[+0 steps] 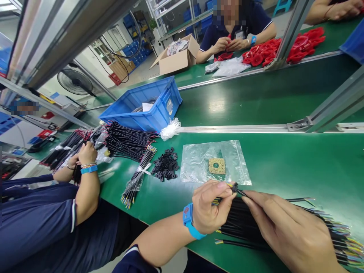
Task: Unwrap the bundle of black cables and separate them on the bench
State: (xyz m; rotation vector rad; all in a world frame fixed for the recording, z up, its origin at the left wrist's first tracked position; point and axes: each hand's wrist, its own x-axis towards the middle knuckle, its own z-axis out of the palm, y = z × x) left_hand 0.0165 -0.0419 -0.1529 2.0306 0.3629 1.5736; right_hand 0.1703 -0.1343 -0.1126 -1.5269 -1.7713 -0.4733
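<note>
My left hand (212,206), with a blue wristband, pinches the wire end of a black cable close to a small black plastic piece (234,187). A bit of yellow wire shows at its fingertips. My right hand (292,227) is closed on the black cable (241,193) just right of that piece. Beneath both hands lies a bundle of black cables (239,220) with stripped, coloured wire ends. Beyond my left hand, a damp-looking yellow sponge (217,166) with a round hole rests on a clear zip bag (193,163). Loose black plastic pieces (165,165) are heaped to the left.
A tied cable bundle (138,177) and a stack of black cables (127,140) lie left, before a blue bin (159,110). At left, a co-worker's hands (87,153) handle cables. Across the bench another person holds red parts near a cardboard box (179,60). Metal posts (335,94) rise at right.
</note>
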